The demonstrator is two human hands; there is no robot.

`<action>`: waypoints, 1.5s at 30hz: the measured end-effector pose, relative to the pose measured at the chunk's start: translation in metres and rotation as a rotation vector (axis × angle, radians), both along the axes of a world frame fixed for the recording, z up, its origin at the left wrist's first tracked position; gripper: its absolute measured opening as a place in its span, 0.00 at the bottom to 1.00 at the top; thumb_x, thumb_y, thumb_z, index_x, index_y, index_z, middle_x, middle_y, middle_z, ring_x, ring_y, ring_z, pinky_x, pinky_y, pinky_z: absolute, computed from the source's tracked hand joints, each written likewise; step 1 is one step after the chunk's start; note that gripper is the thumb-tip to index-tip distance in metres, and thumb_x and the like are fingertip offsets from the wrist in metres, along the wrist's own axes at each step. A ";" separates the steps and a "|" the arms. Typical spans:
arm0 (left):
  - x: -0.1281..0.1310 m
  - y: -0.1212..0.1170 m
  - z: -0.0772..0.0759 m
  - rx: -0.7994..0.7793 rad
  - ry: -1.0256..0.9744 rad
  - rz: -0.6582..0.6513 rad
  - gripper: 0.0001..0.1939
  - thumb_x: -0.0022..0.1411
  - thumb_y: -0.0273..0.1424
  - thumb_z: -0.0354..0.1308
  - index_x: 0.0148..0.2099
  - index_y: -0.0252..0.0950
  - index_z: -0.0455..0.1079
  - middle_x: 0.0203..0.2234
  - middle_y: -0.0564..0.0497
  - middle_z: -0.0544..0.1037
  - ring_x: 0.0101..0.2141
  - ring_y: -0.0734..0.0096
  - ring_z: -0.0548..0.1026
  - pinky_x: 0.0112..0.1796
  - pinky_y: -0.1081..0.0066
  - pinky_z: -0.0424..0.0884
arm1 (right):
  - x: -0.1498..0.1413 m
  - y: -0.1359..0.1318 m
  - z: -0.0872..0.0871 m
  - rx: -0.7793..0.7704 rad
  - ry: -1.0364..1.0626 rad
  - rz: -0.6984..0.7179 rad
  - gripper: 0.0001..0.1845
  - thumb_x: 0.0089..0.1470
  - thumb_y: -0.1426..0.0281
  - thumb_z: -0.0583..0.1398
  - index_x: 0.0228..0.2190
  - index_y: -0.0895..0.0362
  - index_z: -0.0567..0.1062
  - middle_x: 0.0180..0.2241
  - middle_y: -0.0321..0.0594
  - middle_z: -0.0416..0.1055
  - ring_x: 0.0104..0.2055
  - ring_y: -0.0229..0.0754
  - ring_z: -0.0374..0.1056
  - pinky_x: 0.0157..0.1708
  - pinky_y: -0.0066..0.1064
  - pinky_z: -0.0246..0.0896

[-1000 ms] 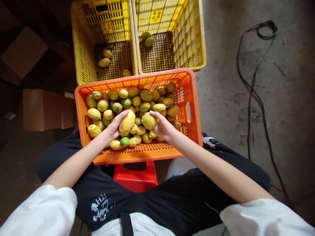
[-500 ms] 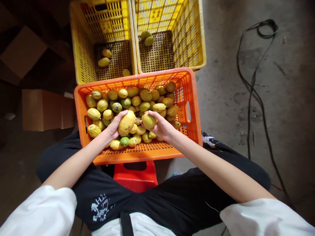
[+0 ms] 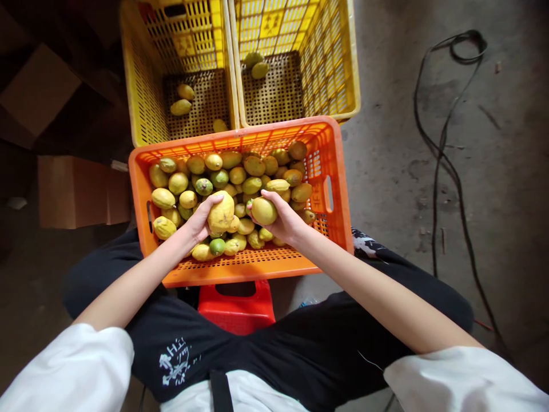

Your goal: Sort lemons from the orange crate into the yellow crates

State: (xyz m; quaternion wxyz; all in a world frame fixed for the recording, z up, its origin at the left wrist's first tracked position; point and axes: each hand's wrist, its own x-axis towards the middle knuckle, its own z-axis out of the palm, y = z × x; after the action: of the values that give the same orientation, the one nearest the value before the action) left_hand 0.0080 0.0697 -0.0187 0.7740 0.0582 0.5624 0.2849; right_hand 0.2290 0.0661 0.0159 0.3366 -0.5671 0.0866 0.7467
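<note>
Left hand (image 3: 201,220): we curl it around a large yellow fruit (image 3: 221,212).
Right hand (image 3: 283,217): we wrap it round a smaller fruit (image 3: 264,211).
Orange crate (image 3: 253,269): we hold both above its pile (image 3: 253,166).
Yellow crates (image 3: 330,74): just beyond, few fruits inside.

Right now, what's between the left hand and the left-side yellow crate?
In the head view, fruits in the orange crate, then its far rim, lie between the left hand and the yellow crate.
</note>
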 end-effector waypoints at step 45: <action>0.005 0.000 0.000 -0.073 -0.101 0.047 0.22 0.77 0.41 0.58 0.62 0.33 0.81 0.42 0.38 0.90 0.38 0.48 0.91 0.35 0.60 0.87 | 0.001 -0.004 -0.006 0.040 -0.005 0.105 0.14 0.70 0.58 0.72 0.36 0.50 0.76 0.27 0.37 0.82 0.31 0.48 0.83 0.33 0.33 0.83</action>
State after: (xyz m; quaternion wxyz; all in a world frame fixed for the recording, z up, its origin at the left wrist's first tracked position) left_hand 0.0130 0.0701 -0.0191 0.7963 0.0023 0.5337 0.2848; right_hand 0.2300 0.0623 0.0102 0.3084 -0.5657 0.0408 0.7637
